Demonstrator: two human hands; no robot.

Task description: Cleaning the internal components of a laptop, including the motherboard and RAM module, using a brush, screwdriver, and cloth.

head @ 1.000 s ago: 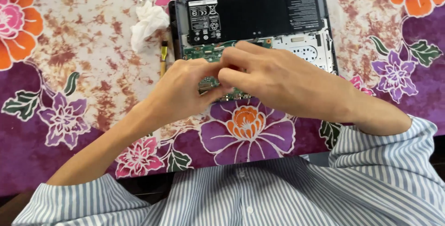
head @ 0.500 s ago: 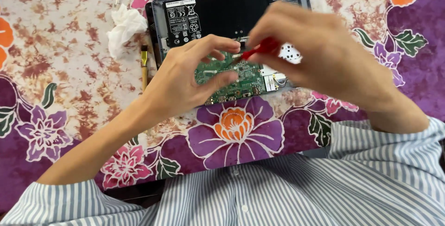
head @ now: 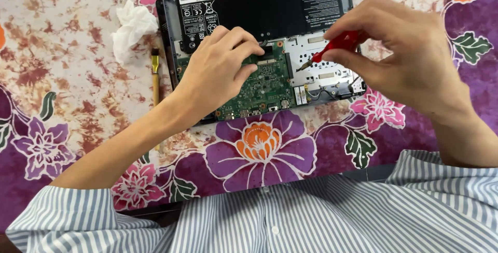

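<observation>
While both hands are working over the opened laptop, these points are showing:

Circuit board: the green rectangular circuit board (head: 264,84) is lying in the lower middle of the opened dark grey laptop base (head: 166,30), just below the battery, with its near edge at the front rim of the base.
Left hand: the left hand (head: 218,71) is resting on the left part of the green board, fingers curled down with the tips pressing at the board's upper edge; they are not closing round anything loose.
Right hand: the right hand (head: 404,56) is hovering over the right side of the base, thumb and fingers pinching the handle of the small red-handled screwdriver (head: 329,51).
Screwdriver: its metal tip is pointing down and left, sitting just above the pale silver metal plate (head: 324,71) right of the board; whether it is touching cannot be told.
Battery: the flat black rectangular battery (head: 275,6) is filling the far half of the base.
Cloth: the flower-patterned purple, orange and white tablecloth (head: 62,76) is lying under everything.
Left of the laptop: a crumpled white tissue (head: 132,27) and a thin yellow-handled brush (head: 154,76) are lying just beside the base.
Near edge: the blue-and-white striped shirt (head: 290,216) is filling the bottom.
</observation>
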